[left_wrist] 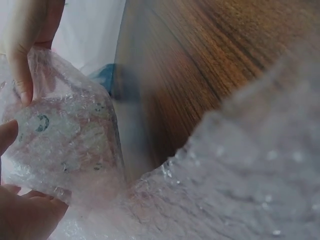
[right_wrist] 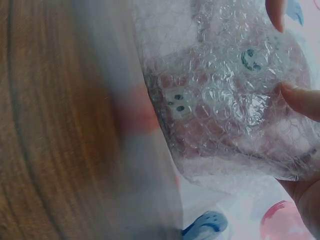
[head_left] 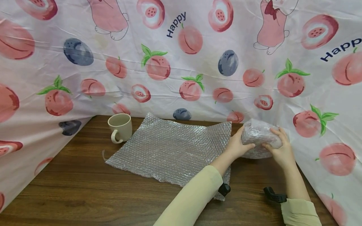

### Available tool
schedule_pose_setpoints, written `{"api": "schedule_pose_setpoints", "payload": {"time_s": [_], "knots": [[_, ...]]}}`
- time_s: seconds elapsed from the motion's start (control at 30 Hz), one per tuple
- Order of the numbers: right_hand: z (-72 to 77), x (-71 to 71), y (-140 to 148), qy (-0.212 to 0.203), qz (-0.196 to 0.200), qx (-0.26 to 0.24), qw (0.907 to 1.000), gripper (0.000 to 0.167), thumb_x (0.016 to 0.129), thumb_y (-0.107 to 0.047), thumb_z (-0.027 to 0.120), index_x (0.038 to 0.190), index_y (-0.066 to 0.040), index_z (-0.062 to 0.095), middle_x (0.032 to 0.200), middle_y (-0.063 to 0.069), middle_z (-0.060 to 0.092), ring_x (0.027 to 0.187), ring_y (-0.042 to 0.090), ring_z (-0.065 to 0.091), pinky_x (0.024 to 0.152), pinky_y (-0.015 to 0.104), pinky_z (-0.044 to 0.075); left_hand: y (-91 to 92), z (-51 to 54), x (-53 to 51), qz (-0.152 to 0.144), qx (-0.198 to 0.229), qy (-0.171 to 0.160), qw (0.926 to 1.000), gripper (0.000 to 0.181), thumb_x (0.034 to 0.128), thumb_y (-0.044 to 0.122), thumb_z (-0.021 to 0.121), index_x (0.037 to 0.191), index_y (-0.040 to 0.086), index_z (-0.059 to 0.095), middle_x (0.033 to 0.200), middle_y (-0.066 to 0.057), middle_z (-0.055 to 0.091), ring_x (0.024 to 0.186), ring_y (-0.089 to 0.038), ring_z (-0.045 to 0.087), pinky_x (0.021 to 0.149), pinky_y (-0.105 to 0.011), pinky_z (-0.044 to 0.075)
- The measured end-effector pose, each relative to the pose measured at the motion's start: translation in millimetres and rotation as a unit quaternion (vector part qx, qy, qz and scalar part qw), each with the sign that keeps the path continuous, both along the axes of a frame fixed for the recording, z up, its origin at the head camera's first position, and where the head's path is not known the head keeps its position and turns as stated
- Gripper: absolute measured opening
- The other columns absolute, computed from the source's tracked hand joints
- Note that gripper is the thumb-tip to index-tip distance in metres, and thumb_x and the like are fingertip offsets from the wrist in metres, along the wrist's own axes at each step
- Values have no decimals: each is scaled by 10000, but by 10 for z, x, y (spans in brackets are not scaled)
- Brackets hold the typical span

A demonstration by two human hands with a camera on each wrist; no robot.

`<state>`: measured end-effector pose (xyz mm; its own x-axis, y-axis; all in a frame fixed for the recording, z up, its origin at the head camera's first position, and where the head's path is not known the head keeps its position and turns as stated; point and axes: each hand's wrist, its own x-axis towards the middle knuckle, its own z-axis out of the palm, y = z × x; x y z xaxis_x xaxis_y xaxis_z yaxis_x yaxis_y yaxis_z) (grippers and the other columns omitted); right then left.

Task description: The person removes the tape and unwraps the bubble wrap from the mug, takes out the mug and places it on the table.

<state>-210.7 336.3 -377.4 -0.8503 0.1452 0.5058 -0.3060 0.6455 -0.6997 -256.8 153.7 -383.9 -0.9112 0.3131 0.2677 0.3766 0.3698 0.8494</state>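
At the right back of the table both hands hold a bubble-wrapped bundle (head_left: 257,133). My left hand (head_left: 236,145) grips its left side, thumb across the near face. On the right side my right hand (head_left: 283,151) grips it, fingers over the top and thumb in front. Through the clear layers in the wrist views, the wrapped item (right_wrist: 215,100) looks pinkish with dark printed marks; its kind cannot be told. A flat bubble wrap sheet (head_left: 172,147) lies to the left of the bundle, partly under my left forearm.
A cream mug (head_left: 121,127) stands upright at the back left, its handle toward the front. The brown wooden table (head_left: 93,191) is bordered by a fruit-printed cloth (head_left: 158,103) at the back and both sides.
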Motion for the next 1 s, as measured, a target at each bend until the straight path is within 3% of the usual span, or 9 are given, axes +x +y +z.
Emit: {"api": "schedule_pose_setpoints", "payload": {"time_s": [0.33, 0.67, 1.0], "knots": [[161, 77, -85, 551, -370, 111, 9977, 612, 725, 90, 777, 1291, 44, 549, 1493, 278, 272, 1373, 436, 219, 1108, 525, 147, 17, 98, 41, 94, 185, 411, 9989, 757, 826, 266, 772, 1467, 159, 383, 1366, -58, 503, 1234, -190, 478, 988, -316, 397], [345, 191, -161, 898, -612, 37, 9941, 589, 702, 117, 776, 1254, 49, 583, 1501, 194, 319, 1378, 359, 261, 1115, 427, 176, 37, 221, 93, 184, 379, 557, 9976, 734, 828, 269, 772, 1456, 194, 398, 1359, -27, 501, 1223, -161, 484, 976, -298, 406], [504, 286, -167, 1491, -614, -38, 9869, 582, 646, 173, 774, 1194, 67, 611, 1485, 204, 344, 1378, 328, 269, 1106, 356, 188, 63, 374, 124, 176, 483, 952, 9941, 728, 797, 242, 798, 1427, 164, 442, 1375, -15, 501, 1232, -148, 479, 981, -274, 393]]}}
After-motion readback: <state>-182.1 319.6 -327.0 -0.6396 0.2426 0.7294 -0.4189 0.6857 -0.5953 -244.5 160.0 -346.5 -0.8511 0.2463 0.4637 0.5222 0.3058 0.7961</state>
